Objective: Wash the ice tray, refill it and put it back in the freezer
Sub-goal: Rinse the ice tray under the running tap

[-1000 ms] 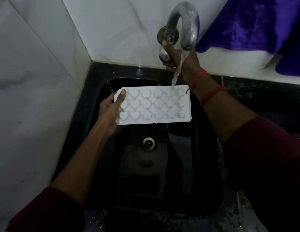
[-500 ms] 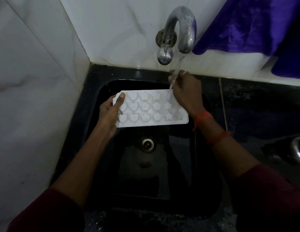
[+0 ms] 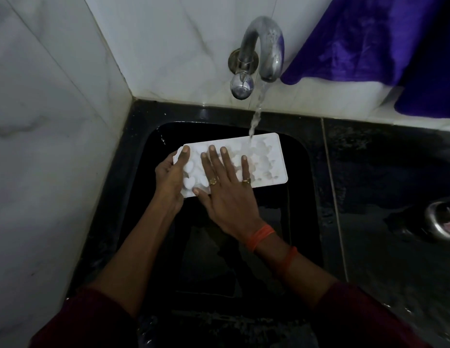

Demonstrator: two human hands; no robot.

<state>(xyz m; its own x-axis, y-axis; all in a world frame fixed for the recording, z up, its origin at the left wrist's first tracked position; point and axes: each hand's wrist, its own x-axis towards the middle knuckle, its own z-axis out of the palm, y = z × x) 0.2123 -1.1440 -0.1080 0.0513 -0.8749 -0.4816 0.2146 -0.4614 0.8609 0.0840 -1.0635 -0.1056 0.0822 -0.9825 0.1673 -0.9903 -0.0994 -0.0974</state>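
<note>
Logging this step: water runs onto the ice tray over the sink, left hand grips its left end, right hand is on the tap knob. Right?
In the head view the right hand lies flat, fingers spread, on the ice tray, not on the tap knob. The rest holds: water runs, left hand grips the left end.

Counter (image 3: 374, 172): black polished stone, wet, with inset sink.
One black sink (image 3: 303, 222) is sunk into the counter's left part, close to the back left corner where two white walls meet. One straight seam (image 3: 332, 187) runs from back to front just right of the sink. Water film and droplets (image 3: 394, 292) lie toward the front right. One rounded steel vessel (image 3: 442, 222), partly out of frame, rests at the right edge.
</note>
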